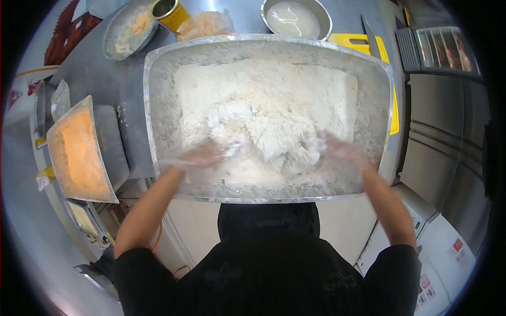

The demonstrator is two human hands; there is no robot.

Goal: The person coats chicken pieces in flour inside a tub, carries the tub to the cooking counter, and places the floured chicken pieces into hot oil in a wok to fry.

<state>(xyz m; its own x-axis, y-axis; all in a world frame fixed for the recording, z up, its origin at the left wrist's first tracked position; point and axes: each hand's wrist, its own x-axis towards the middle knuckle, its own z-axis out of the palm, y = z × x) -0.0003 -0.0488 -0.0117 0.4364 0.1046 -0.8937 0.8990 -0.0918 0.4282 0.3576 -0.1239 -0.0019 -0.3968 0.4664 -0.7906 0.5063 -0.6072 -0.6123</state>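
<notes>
Head view: left hand (224, 149), right hand (328, 145) (both blurred) at white powder (295, 79) in tub (374, 116); cannot tell if fingers closed.

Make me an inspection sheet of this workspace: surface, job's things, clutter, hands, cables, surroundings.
Surface: metal table, pale specks left of the large tub.
Job's things: white powder in the large tub, partly clumped.
Clutter: knife lying on a yellow board; open can; bowl of cloudy liquid; tub of orange material at left.
Hands: left hand and right hand in the large tub, at the powder; motion blur, finger pose unclear.
Cables: thin orange line, cord or hose unclear, below the table at left.
Surroundings: steel doors and a labelled white unit at right.
</notes>
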